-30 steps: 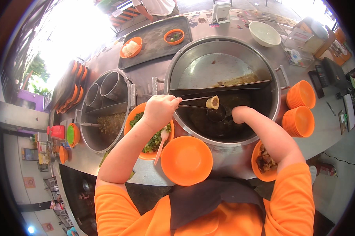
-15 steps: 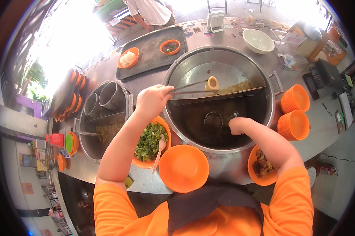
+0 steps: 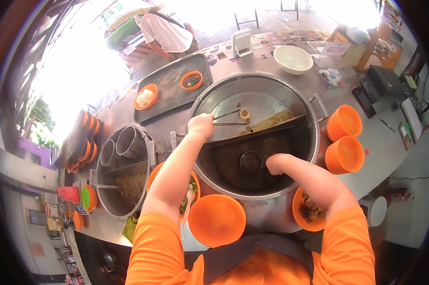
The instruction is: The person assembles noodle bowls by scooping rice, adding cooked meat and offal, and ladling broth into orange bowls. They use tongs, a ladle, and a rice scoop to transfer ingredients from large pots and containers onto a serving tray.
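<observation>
Two hands over the divided steel pot (image 3: 271, 88), frame centre. Left hand (image 3: 201, 126) — closed round tongs (image 3: 229, 124), tips at a pale ring-shaped piece (image 3: 245, 114) over the upper compartment; pinch unclear. Right hand (image 3: 274, 164) — over dark lower compartment, beside a round ladle (image 3: 251, 163); cannot tell whether gripping.

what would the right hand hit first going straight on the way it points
Likely the round ladle bowl just left of the right hand, though its depth in the pot is unclear.
</observation>
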Tool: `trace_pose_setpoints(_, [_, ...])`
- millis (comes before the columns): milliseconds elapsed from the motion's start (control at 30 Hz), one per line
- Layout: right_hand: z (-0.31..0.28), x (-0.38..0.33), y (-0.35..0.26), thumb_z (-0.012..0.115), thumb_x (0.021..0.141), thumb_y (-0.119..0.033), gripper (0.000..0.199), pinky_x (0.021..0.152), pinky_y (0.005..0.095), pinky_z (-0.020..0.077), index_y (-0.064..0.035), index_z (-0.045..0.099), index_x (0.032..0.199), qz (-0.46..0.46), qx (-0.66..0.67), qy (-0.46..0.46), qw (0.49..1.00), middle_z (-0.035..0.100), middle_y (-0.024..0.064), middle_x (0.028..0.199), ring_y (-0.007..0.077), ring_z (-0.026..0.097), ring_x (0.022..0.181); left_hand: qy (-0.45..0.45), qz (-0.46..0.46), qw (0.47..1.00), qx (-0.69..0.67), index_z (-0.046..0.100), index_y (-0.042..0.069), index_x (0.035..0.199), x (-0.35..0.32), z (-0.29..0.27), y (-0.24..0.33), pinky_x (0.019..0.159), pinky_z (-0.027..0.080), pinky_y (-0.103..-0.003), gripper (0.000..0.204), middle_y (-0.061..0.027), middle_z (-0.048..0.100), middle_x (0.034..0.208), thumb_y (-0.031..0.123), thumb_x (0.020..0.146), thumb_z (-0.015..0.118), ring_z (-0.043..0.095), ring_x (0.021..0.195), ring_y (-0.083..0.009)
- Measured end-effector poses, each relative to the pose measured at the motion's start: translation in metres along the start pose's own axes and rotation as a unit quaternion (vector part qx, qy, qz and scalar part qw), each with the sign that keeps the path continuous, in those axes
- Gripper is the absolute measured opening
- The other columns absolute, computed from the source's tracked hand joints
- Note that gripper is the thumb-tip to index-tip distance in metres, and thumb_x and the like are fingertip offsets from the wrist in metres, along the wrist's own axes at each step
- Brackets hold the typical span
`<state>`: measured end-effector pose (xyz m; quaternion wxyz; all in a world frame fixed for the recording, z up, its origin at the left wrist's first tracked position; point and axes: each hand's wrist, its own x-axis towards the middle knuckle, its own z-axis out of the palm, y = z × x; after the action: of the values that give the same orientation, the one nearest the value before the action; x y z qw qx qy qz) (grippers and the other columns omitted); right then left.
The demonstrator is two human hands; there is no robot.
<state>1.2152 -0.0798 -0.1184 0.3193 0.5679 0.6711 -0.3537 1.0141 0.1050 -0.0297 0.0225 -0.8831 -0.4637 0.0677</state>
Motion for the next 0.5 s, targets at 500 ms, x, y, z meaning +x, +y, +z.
trace_pose_setpoints(500, [-0.008, -0.032, -0.013, 0.065, 0.086, -0.02, 0.021, 0.071, 0.0412, 0.0543, -0.0021, 0.076, 0.092, -0.01, -0.03, -0.008, 0.999, 0.073, 0.0132, 0.085, 0.0269, 0.071, 0.078, 0.066, 0.096, 0.984, 0.133, 0.074, 0.009, 0.085, -0.002, -0.065, 0.04, 0.069, 0.056, -0.037, 0.014, -0.0106, 0.073, 0.087, 0.01, 0.081, 0.061, 0.072, 0.083, -0.0272])
